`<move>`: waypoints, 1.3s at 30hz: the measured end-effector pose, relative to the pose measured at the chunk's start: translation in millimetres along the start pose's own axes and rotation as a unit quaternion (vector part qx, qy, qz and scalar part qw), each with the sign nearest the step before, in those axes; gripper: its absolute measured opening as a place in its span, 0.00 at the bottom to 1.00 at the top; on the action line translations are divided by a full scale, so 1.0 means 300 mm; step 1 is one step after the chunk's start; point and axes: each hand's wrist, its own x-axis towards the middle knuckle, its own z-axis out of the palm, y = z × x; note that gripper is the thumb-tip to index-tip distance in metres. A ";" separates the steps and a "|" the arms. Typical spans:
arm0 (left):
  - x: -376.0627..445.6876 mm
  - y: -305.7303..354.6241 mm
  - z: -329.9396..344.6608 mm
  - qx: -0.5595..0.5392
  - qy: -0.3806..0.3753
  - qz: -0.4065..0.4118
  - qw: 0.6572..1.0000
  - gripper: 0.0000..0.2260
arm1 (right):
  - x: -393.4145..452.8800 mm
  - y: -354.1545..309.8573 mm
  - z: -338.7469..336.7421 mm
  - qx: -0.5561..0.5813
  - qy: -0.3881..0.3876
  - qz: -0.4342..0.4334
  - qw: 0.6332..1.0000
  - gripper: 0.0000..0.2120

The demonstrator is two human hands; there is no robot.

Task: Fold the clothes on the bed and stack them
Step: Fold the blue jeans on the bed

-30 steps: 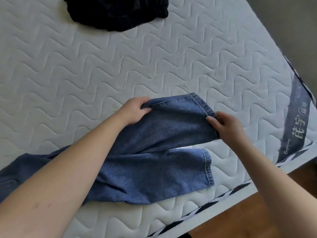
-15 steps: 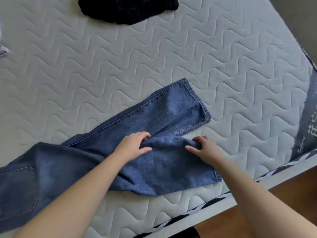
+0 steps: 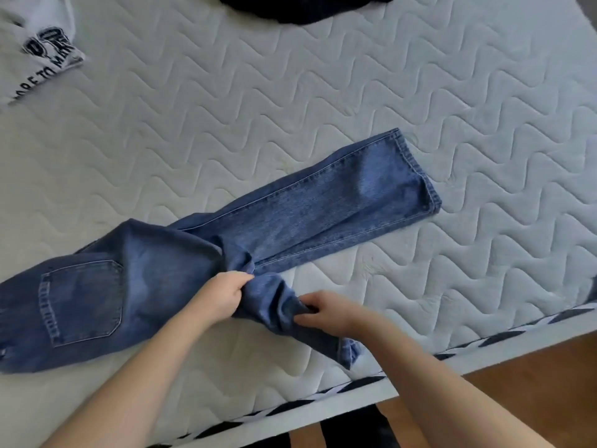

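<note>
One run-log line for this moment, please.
fold jeans | left hand, right hand grip bunched near leg | far leg flat | unfolded

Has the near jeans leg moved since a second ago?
Yes. It lay flat with its hem near the mattress edge; now both hands, left hand and right hand, grip it bunched, drawn back from the far leg's hem.

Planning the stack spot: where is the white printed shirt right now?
In the head view, the white printed shirt lies at the far left corner of the mattress, well clear of the jeans and left of the dark garment.
</note>
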 end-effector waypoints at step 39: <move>-0.307 -0.540 -0.253 -0.175 0.560 -0.222 0.779 0.28 | 0.306 -0.077 0.148 0.450 0.309 0.189 0.816 0.14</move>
